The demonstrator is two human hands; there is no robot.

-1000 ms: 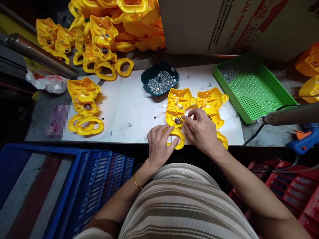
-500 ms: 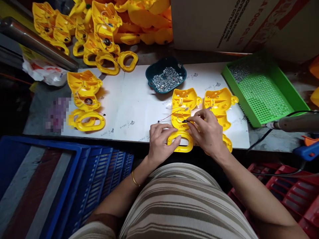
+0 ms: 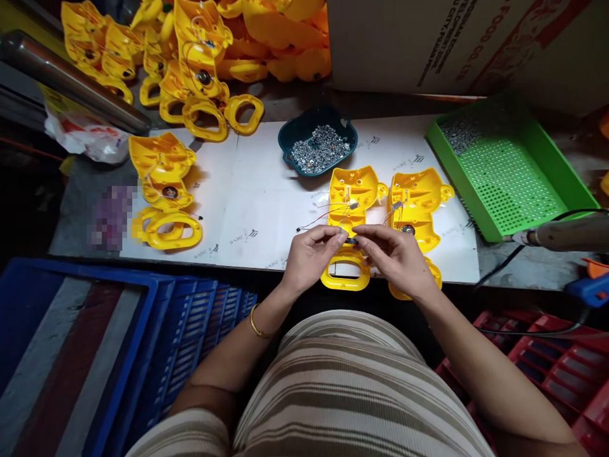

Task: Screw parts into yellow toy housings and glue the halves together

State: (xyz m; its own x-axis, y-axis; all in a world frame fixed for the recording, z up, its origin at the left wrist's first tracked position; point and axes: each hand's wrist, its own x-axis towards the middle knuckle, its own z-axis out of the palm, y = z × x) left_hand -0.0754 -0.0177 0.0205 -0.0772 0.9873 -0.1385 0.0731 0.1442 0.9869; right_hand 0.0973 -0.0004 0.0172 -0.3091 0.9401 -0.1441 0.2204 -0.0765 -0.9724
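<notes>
Over the lower part of a yellow plastic shell (image 3: 356, 190), both hands meet at a small dark speaker (image 3: 351, 240), seen nearly edge-on. My left hand (image 3: 311, 254) pinches its left side, and the fingers of my right hand (image 3: 397, 257) close on its right side. Thin wires (image 3: 316, 219) run from the shell, one ending in a small black plug on the white board. The shell's yellow ring handle (image 3: 346, 285) lies just below the hands. To the right is a second yellow shell (image 3: 413, 190), with a round speaker (image 3: 408, 231) seated inside it.
A dark green bowl (image 3: 284, 136) of small screws stands behind the shells. At right are a green perforated basket (image 3: 523, 190) and an electric screwdriver (image 3: 566, 233). Another wired yellow shell (image 3: 162, 158) lies at left, and more are piled behind. Blue crates (image 3: 190, 330) stand below left.
My left hand has moved right and up from beside the ring handle to take hold of the speaker. My right hand has shifted slightly down, uncovering the second shell's speaker.
</notes>
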